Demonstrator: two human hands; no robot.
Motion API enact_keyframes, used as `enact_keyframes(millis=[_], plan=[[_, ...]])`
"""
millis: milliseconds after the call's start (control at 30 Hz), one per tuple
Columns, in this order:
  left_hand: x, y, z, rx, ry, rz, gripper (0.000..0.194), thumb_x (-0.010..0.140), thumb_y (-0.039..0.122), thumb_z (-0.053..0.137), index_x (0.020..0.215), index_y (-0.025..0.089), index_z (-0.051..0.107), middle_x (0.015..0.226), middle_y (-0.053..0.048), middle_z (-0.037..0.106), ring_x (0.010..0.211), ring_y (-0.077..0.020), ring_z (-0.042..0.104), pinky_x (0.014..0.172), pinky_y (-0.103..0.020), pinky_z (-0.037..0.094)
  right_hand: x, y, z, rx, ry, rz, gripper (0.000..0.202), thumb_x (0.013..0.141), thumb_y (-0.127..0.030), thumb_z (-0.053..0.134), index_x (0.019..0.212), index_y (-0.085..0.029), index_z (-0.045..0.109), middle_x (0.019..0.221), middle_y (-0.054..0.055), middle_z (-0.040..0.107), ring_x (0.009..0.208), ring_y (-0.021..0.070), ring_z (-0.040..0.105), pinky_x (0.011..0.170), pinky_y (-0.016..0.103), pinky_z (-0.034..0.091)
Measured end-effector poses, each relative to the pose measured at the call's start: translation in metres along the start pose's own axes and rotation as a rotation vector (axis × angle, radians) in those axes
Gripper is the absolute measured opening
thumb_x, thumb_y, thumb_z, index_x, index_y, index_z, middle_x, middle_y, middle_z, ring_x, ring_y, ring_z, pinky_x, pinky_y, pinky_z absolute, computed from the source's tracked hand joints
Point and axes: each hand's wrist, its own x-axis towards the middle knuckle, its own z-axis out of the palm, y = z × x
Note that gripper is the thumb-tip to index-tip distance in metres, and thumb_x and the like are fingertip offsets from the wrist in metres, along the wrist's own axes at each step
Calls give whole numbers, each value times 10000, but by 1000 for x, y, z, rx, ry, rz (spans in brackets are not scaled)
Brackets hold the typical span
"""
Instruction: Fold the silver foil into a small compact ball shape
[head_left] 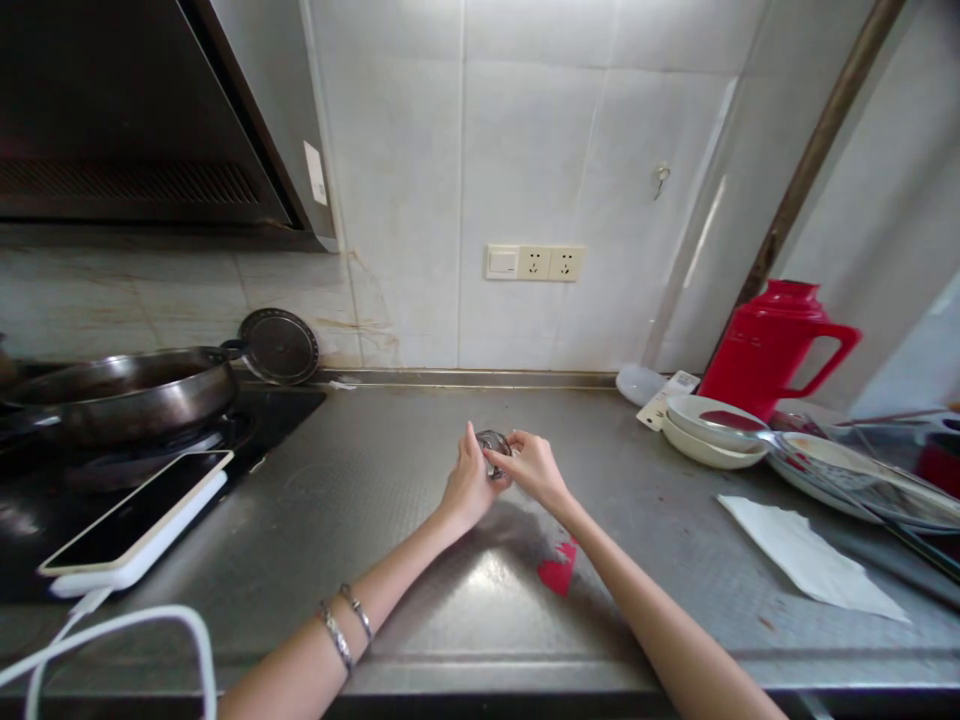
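Observation:
Over the middle of the steel counter (375, 560), my two hands meet around a small, roundish, dark shiny thing (493, 442) with thin loops or strands. Its kind is too small to make out. My left hand (471, 482) cradles it from the left with the thumb up. From the right, the thumb and fingers of my right hand (538, 470) pinch at it, hiding part of it. Just below the hands, a torn red scrap (557, 570) lies on the counter.
On the left, a pan (127, 395) sits on the black stove, with a phone (142, 510) on a white block and cable in front. To the right are stacked bowls (712, 455), a red thermos jug (772, 345) and a white paper sheet (810, 555). Wall sockets (550, 263) are behind.

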Motion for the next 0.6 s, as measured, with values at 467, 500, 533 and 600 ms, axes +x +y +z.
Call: enact_keyframes(millis=[467,500,533,600], plan=[[4,-10,-6,-296,74,39,784,506,216,804,1207,190,455,1158,-110,575,1048,-267,561,970,-386,391,6,4,-28,294,-103,136,450,879,-447,321,1217,-202,488,712,11,592,603,172,552,570,274,439],[3,-9,-8,-296,61,39,773,511,213,800,1202,187,453,1134,-104,583,993,-251,579,938,-374,411,7,6,-28,334,-119,154,464,874,-409,297,1261,-197,441,675,-5,561,547,161,518,517,264,422],[3,-8,-10,-286,45,43,766,522,213,794,1203,184,447,1118,-101,588,947,-236,589,908,-364,426,8,7,-29,369,-132,166,483,862,-376,288,1294,-191,398,648,-17,532,512,153,490,482,255,405],[4,-7,-14,-252,16,60,756,542,213,780,1210,179,428,1108,-102,589,897,-219,595,866,-346,443,9,9,-29,422,-151,172,514,828,-328,307,1320,-182,344,622,-34,495,500,144,471,466,242,398]])
